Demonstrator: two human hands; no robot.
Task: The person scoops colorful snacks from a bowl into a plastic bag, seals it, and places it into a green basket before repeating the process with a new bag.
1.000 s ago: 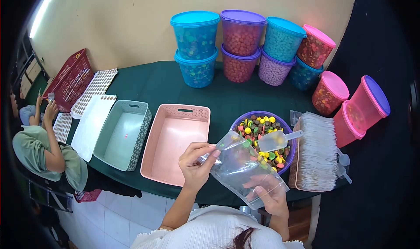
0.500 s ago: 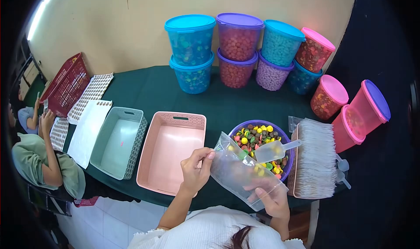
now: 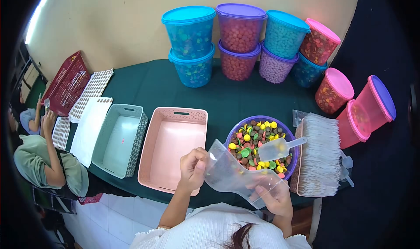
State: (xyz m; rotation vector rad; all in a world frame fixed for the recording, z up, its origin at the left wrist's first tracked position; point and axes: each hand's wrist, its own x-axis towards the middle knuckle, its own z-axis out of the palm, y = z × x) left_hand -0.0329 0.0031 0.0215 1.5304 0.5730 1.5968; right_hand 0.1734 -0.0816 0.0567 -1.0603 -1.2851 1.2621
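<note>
And there stood the round purple plastic bowl (image 3: pixel 296 155) of multicoloured, disc-shaped pieces (image 3: pixel 254 138), a frosted scoop (image 3: pixel 273 150) lying across them, the raised clear plastic bag (image 3: pixel 232 172) partly blocking its near side! A pink plastic basket (image 3: pixel 174 144) sat to its left, then a grey-green one (image 3: pixel 116 139); upright clear packets (image 3: pixel 319 155) crowded a holder just to its right. Behind, lidded blue, purple and pink tubs (image 3: pixel 188 36) stood, several stacked in pairs. Dark green cloth (image 3: pixel 151 85) covered the table, against a beige wall (image 3: pixel 131 28), with white tiles (image 3: pixel 120 218) below; a person in a pale green top (image 3: pixel 48 159) worked at the far left. Up front, the left hand (image 3: pixel 192 169) pinched one side of the bag, fingers curled, while the right hand (image 3: pixel 274 200) gripped the opposite end, thumb foremost. Glossy, thin and creased, that film; lacy patterning edged the baskets.
</note>
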